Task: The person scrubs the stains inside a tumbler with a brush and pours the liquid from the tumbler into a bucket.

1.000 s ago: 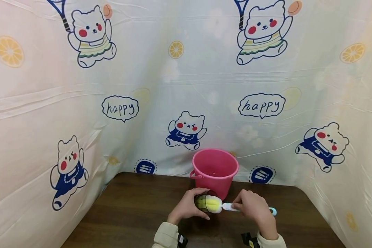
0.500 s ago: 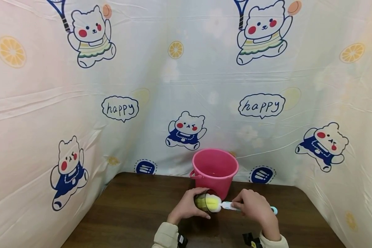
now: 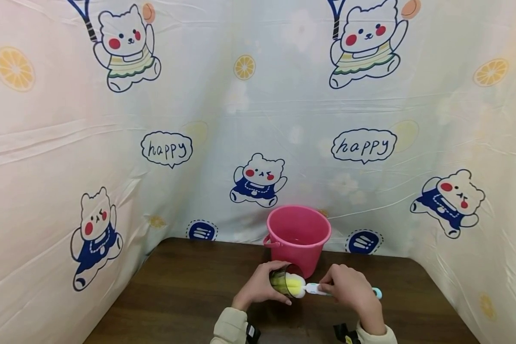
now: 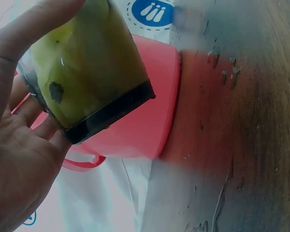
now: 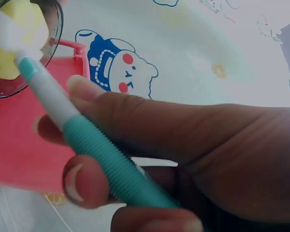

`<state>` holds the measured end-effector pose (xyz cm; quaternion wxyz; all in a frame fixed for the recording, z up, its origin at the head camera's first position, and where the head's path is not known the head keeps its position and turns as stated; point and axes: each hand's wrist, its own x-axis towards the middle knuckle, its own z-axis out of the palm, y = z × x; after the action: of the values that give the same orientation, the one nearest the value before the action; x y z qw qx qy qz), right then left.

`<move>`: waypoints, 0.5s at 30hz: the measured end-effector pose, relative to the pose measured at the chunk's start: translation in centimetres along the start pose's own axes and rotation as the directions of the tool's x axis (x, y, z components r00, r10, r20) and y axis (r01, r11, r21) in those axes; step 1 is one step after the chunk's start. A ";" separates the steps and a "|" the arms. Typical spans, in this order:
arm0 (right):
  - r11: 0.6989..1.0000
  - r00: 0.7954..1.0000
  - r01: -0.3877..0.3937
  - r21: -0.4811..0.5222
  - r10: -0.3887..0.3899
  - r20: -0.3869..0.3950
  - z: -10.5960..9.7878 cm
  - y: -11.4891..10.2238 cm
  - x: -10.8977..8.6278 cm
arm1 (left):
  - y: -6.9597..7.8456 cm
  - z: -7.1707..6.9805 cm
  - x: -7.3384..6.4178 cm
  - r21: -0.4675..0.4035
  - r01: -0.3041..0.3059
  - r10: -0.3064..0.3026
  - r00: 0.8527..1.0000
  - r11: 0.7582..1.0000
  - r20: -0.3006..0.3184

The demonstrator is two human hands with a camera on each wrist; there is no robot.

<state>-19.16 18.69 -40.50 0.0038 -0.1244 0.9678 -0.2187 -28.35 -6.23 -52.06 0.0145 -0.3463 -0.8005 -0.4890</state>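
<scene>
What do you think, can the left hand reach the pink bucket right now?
Probably yes: the pink bucket stands close beyond the left hand, though its grip on the cup would likely hinder grasping.

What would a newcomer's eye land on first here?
Probably the bright pink bucket at the back of the dark wooden table, against the pale cartoon-bear curtain. Next, in front of it, the left hand holds a tinted cup, and the right hand grips a sponge brush whose yellow-and-white head is partly inside the cup.
</scene>
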 end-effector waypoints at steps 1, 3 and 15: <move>1.000 1.000 0.008 0.000 -0.008 -0.005 0.0 0.0 0.0 | 0.0 0.0 0.0 -0.001 0.001 -0.001 1.000 1.000 -0.004; 1.000 1.000 0.014 -0.006 -0.014 -0.025 -0.1 -0.1 0.1 | 0.1 0.0 0.0 -0.003 0.007 -0.007 1.000 1.000 -0.013; 0.999 0.999 -0.048 -0.010 0.048 -0.025 0.2 -0.3 0.3 | -0.1 0.0 0.0 0.020 0.001 -0.001 1.000 1.000 -0.007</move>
<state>-19.34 18.33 -40.54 -0.0038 -0.0986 0.9716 -0.2150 -28.46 -6.27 -52.16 0.0207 -0.3439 -0.8055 -0.4821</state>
